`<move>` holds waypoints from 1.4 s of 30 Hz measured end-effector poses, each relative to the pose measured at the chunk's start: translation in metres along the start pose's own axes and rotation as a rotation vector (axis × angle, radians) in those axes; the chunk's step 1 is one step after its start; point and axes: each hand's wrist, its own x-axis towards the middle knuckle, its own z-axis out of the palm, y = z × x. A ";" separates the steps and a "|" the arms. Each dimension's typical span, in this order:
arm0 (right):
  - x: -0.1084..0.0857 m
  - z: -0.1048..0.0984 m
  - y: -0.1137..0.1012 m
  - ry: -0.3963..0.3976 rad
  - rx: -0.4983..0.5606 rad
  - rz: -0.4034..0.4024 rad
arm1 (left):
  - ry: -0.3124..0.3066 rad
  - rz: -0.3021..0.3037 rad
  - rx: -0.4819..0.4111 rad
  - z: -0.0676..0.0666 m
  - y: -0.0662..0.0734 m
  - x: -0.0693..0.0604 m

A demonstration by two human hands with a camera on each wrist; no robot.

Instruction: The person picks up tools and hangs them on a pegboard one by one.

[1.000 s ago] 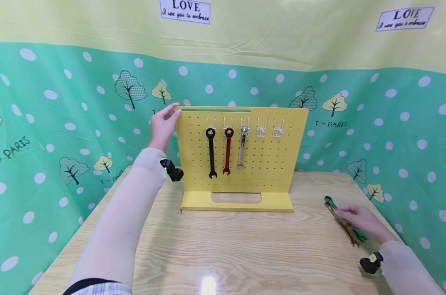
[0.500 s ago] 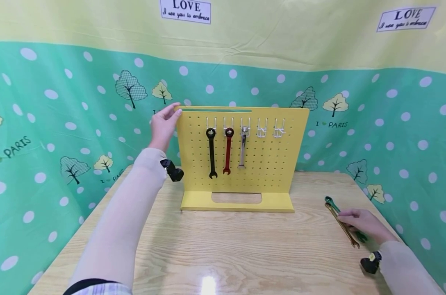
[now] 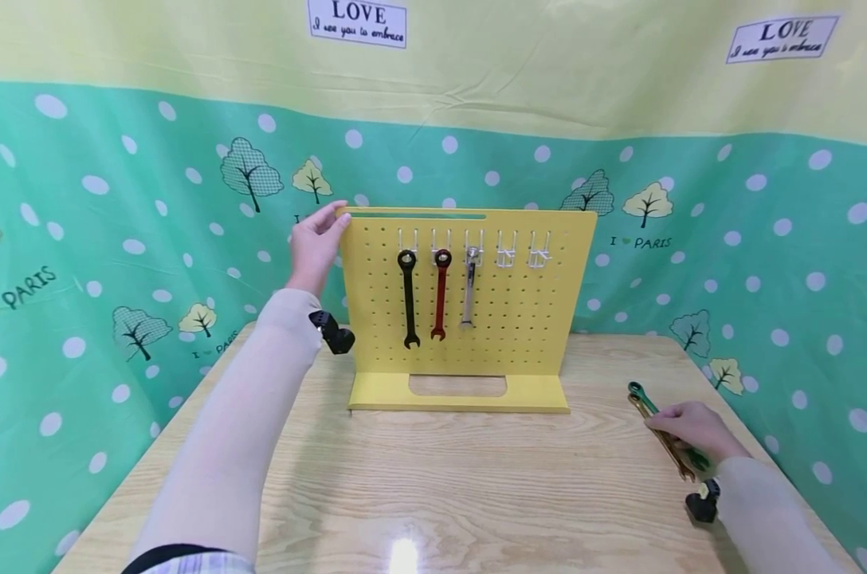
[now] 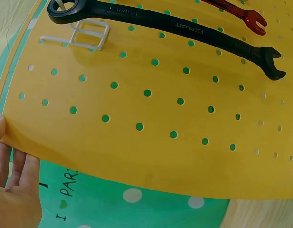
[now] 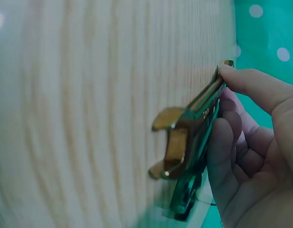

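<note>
My left hand (image 3: 315,247) pinches the upper left corner of a yellow pegboard (image 3: 383,319), thumb in front and fingers behind in the left wrist view. On the board's hooks hang a black combination wrench (image 3: 409,303), a red wrench (image 3: 441,299) and a silver wrench (image 3: 468,291). At the right of the table, my right hand (image 3: 695,429) pinches a gold wrench (image 5: 177,142) between thumb and fingers. Directly beside it lies a green wrench (image 5: 185,194), partly hidden by the hand and the gold wrench; whether the fingers touch it too, I cannot tell.
Two white wire hooks (image 3: 539,253) at the board's right carry nothing. The board's foot (image 3: 534,392) rests on the wooden table (image 3: 476,478). A green and yellow patterned curtain (image 3: 476,155) hangs behind and along both sides.
My right hand has shifted slightly left, its thumb coming down over the gold wrench. The left hand keeps its place on the pegboard's corner.
</note>
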 end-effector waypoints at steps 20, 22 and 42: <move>0.003 0.001 -0.001 0.000 0.080 0.070 | -0.003 0.015 -0.006 -0.001 -0.002 0.001; 0.002 0.001 -0.001 0.000 0.078 0.075 | -0.006 0.012 -0.010 0.000 -0.002 0.001; -0.007 -0.001 -0.004 0.017 0.030 0.038 | -0.001 0.018 0.012 0.001 -0.001 0.001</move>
